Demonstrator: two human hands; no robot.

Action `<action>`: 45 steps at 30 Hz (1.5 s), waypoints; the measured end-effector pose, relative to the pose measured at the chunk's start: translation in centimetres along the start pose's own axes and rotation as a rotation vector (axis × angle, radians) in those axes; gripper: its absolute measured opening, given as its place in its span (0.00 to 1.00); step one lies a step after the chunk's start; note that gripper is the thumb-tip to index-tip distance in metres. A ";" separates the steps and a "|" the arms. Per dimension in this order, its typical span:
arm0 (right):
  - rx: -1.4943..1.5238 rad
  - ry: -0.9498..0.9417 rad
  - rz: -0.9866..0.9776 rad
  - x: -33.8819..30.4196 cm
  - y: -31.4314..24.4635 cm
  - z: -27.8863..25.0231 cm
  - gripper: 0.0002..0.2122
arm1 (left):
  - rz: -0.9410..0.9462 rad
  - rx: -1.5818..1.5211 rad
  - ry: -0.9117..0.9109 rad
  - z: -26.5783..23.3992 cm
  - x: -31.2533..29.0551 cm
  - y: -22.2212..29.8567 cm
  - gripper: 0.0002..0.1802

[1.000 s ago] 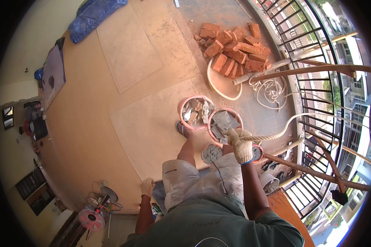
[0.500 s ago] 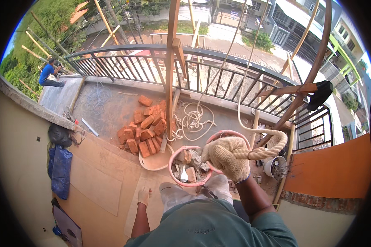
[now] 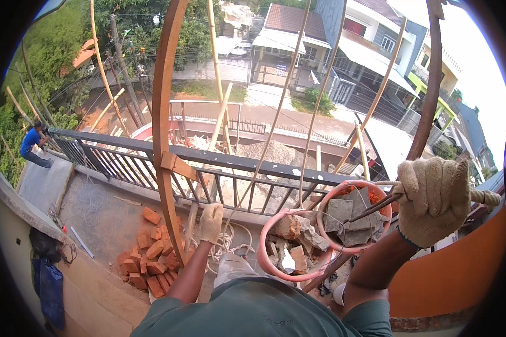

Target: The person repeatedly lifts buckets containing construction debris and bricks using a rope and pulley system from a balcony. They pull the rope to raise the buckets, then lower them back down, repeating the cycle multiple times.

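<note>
In the head view, the gloved right hand (image 3: 434, 202) is raised at the right with its fingers wrapped round a thick pale rope (image 3: 485, 197), whose end sticks out past the fist. Just left of it is a pink bucket (image 3: 348, 249) loaded with grey slabs (image 3: 357, 213), a dark handle running from it toward that hand. A second pink bucket (image 3: 261, 247), full of broken rubble, overlaps it on the left. The gloved left hand (image 3: 211, 223) is near the dark railing (image 3: 247, 163); whether it grips anything I cannot tell. Below it lies a tangle of white rope (image 3: 225, 247), with a heap of orange bricks (image 3: 152, 253) left of that, beside a wooden post (image 3: 162, 112). At the far left, a person in blue (image 3: 34, 143) crouches beyond the railing's end.
</note>
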State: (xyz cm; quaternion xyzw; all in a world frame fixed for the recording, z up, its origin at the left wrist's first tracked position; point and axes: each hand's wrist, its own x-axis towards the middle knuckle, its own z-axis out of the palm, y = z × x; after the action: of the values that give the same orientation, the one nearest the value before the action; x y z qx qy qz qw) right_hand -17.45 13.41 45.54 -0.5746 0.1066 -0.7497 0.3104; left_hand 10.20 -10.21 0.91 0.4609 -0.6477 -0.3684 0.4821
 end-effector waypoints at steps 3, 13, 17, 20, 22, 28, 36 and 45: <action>-0.054 0.123 0.010 2.6 0.4 -5.7 0.21 | 0.541 0.186 0.143 12.9 15.8 13.9 0.48; 0.020 0.125 0.121 10.8 4.5 -19.6 0.20 | -0.206 0.346 -0.030 19.9 29.2 3.0 0.23; -0.048 -0.008 0.195 12.0 3.9 -22.5 0.19 | -0.373 0.525 -0.066 14.8 13.9 -4.1 0.22; 0.005 -0.043 0.227 13.8 6.4 -21.6 0.19 | -0.731 0.695 0.002 5.7 -1.6 -13.7 0.19; -0.025 -0.063 0.232 14.2 7.0 -21.6 0.19 | -0.800 0.578 -0.133 5.0 -6.5 -9.6 0.31; 0.018 -0.143 0.226 16.4 9.1 -20.6 0.20 | -0.504 -0.275 0.079 6.1 3.8 -1.3 0.51; 0.249 0.164 0.209 17.0 14.1 -25.3 0.25 | 0.280 -0.063 -0.187 18.5 31.4 27.5 0.72; 0.379 0.175 0.299 18.0 19.2 -26.8 0.25 | -0.004 0.000 -0.644 19.6 36.0 19.1 0.26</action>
State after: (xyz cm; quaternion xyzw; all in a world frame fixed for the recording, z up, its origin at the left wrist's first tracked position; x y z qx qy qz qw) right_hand -38.38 -17.52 41.44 -0.4169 0.0746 -0.7491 0.5094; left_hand -17.28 -38.09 23.56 0.3221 -0.7661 -0.4960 0.2517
